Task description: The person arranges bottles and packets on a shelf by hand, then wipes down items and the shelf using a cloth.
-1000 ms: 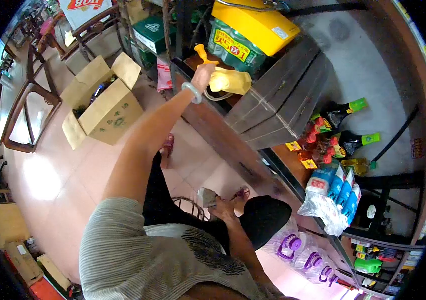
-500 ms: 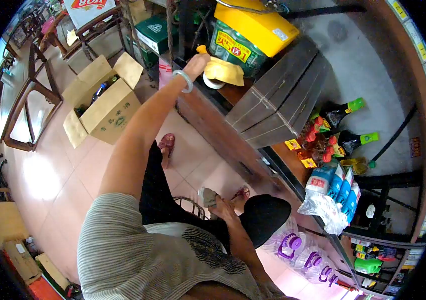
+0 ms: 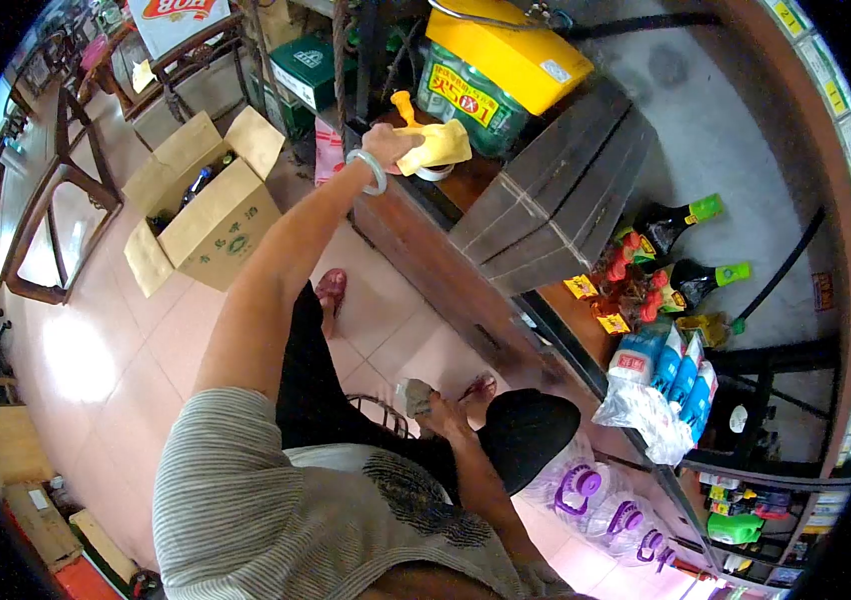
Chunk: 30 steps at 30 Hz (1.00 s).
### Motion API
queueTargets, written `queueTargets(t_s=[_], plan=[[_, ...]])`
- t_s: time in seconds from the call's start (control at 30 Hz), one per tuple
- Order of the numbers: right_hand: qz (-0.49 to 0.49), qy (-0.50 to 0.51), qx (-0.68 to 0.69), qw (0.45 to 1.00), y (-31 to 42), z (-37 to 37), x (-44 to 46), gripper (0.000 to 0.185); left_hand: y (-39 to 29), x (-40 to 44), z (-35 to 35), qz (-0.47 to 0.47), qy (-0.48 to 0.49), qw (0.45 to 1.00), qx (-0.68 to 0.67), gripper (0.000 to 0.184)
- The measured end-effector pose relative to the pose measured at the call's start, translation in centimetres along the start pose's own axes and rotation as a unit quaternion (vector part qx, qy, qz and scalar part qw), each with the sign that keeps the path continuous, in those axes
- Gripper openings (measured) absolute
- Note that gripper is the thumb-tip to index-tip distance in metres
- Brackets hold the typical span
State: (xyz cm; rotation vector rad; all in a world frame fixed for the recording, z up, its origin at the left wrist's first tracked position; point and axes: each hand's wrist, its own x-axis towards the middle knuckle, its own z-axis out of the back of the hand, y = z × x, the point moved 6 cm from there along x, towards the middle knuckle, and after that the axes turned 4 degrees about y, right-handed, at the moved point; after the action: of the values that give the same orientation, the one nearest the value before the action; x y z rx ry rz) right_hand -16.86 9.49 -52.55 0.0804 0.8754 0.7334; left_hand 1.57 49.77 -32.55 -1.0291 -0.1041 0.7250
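Note:
My left hand [image 3: 393, 148], with a pale bracelet at the wrist, is closed on a yellow cloth [image 3: 440, 147]. It is over the wooden shelf [image 3: 466, 180], beside an orange-yellow handle or nozzle [image 3: 404, 105]. Beneath the cloth a white round object [image 3: 434, 173] partly shows. Near my knees, my right hand [image 3: 440, 414] grips a greyish crumpled item [image 3: 413, 397], perhaps a cloth; its fingers are partly hidden. A dark grey box [image 3: 556, 190] stands just right of the yellow cloth.
A yellow box [image 3: 511, 55] rests on green wrapped packs [image 3: 471, 100]. Dark bottles [image 3: 666, 225], blue packs [image 3: 681, 370] and purple-handled jugs [image 3: 596, 500] are at the right. An open carton [image 3: 216, 225] with bottles sits on the floor, near wooden chair frames [image 3: 61, 220].
My left hand and the yellow cloth have shifted left along the shelf, uncovering more of the orange-yellow handle than half a second ago. My right hand has hardly moved.

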Motion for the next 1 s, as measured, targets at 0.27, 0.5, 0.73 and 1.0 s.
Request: queueTargets(t_s=[0.27,0.5,0.73,1.0], plan=[[0.004,0.017,0.032,0.999,0.7,0.8,-0.4,0.058,2.5,0.3,-4.7,0.051,0.068,0.955,-0.285,0.039],[0.015,-0.008,-0.003,1.0,1.0,1.3,-0.9,0.057,1.1,-3.0,-5.3,0.053,0.151,0.919,-0.36,0.02],[0.002,0.004,-0.021,1.0,-1.2,-1.7,1.1,0.06,0.3,-5.3,-6.2,-0.111,0.109,0.861,-0.484,0.016],[0.01,-0.023,-0.025,0.999,-0.2,0.1,-0.2,0.062,0.0,-5.4,-9.2,0.076,0.145,0.87,-0.465,0.027]])
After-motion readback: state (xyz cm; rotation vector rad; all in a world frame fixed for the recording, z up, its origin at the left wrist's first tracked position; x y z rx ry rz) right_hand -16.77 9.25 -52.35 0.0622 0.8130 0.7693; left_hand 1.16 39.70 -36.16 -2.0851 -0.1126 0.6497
